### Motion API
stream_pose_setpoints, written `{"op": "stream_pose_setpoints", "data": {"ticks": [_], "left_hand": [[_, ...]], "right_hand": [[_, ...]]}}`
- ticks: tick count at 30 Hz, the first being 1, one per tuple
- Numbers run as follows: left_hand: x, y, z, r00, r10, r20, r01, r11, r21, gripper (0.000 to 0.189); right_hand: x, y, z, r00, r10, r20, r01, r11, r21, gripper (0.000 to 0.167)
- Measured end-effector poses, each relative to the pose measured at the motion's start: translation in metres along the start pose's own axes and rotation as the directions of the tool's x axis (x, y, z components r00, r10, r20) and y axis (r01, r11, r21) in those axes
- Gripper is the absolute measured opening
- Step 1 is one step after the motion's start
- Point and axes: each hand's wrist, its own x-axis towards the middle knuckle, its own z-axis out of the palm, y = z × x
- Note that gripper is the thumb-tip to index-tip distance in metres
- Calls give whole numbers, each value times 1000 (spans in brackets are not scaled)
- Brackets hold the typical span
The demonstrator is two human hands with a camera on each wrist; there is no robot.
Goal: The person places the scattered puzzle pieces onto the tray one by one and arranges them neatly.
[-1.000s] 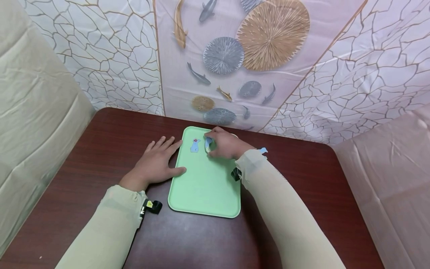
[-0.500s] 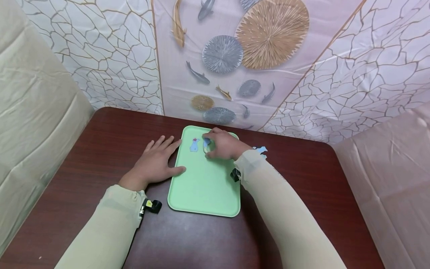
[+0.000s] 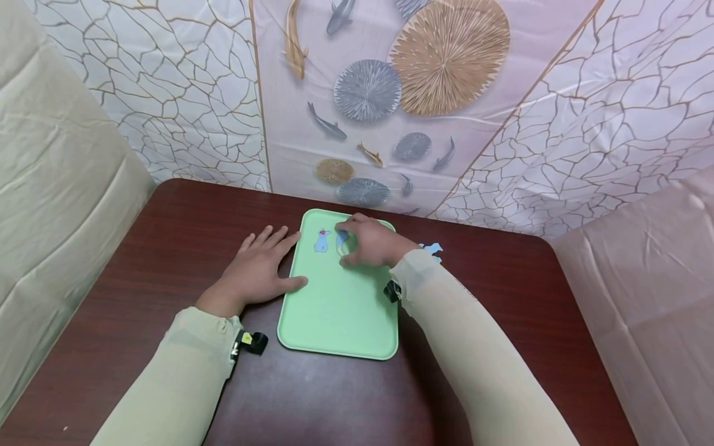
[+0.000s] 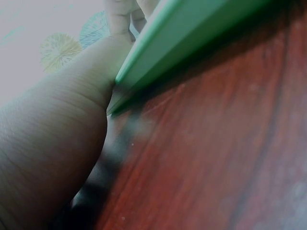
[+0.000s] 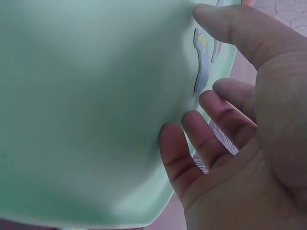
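My left hand [image 3: 253, 269] lies flat with its fingers spread, thumb and index fingertip over the left rim of a light green tray [image 3: 334, 322]. On the tray's far left part lies a small blue animal-shaped cutout [image 3: 321, 241] with a red spot at its head. Just right of it is a second flat blue cutout with a yellow patch [image 5: 203, 57]. My right hand [image 3: 376, 241] arches over this one, thumb and index finger at its opposite ends. In the right wrist view the thumb stands apart from it, while the index fingertip is right at its end.
More light blue cutouts [image 3: 432, 249] lie on the dark wooden table [image 3: 502, 297] beyond my right wrist, partly hidden by the sleeve. A patterned cloth [image 3: 413, 80] hangs behind the table's far edge. Plain cloth walls [image 3: 56, 167] stand on both sides.
The second cutout has shifted slightly left, closer to the animal-shaped one. My right thumb and index finger have spread wider around it. The left hand has stayed in place.
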Motion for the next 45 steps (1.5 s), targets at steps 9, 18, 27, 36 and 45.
{"op": "stream_pose_setpoints", "data": {"ticks": [9,18,27,36,45], "left_hand": [[-2,1,-2,1000,3,-6,-4,1000,-8,104],[-1,0,-2,1000,-2,-1,2,1000,-6,104],[0,-1,-1,1000,-6,5,6,1000,-7,104],[-1,0,0,1000,-4,4,4,1000,-12,105],[-3,1,0,1000,-7,7,7,1000,-15,104]], "right_hand": [[-6,1,-2,1000,-1,2,1,1000,-1,89],[-16,-2,-8,999,-33,-1,33,999,-20,90],[-30,2,-14,998,-48,-42,48,999,-5,82],[-51,7,-13,997,-48,-64,47,999,-15,73],[-66,19,-12,993,-41,-115,39,999,-19,68]]}}
